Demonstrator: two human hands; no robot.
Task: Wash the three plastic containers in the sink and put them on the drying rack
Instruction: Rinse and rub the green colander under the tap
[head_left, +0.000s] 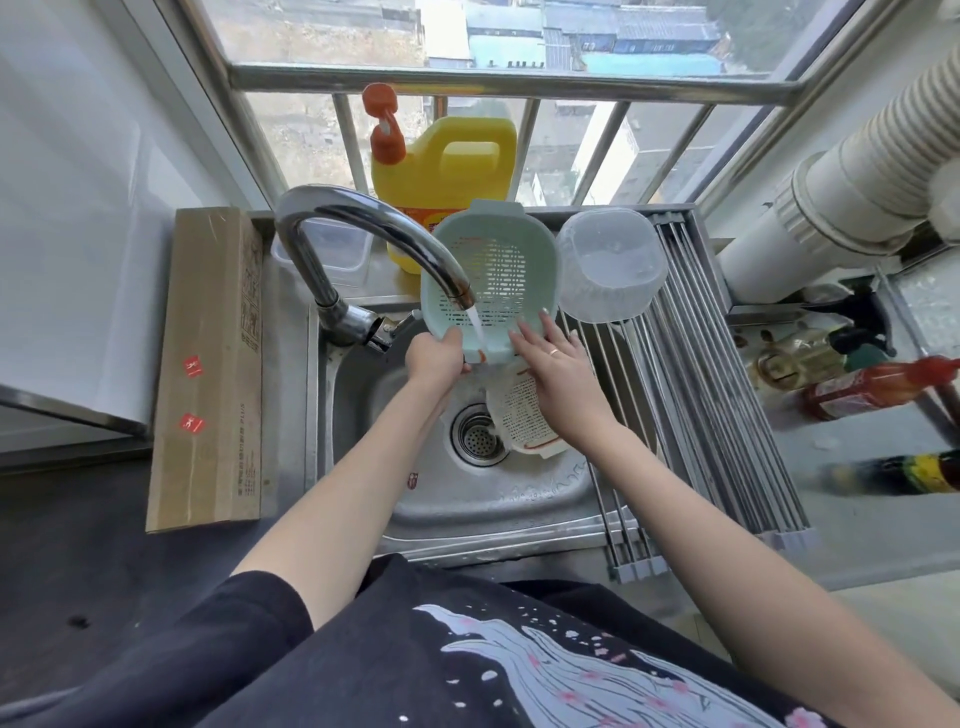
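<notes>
Rinsing the green strainer (491, 280) under the tap: left hand (435, 358) grips its rim, right hand (556, 371) lies flat-fingered against it. Below the fingers, a white strainer (522, 415) awaits washing; beyond them, a clear container (608, 262) already rests on the drying rack (727, 389).

The cardboard box (208, 364) at the left of the sink bears the word "PLUS" printed along its side; other print on it is too small to read. Two red stickers on the box carry white marks, illegible. The yellow jug (441, 171) has an orange label, mostly hidden, text unreadable.
</notes>
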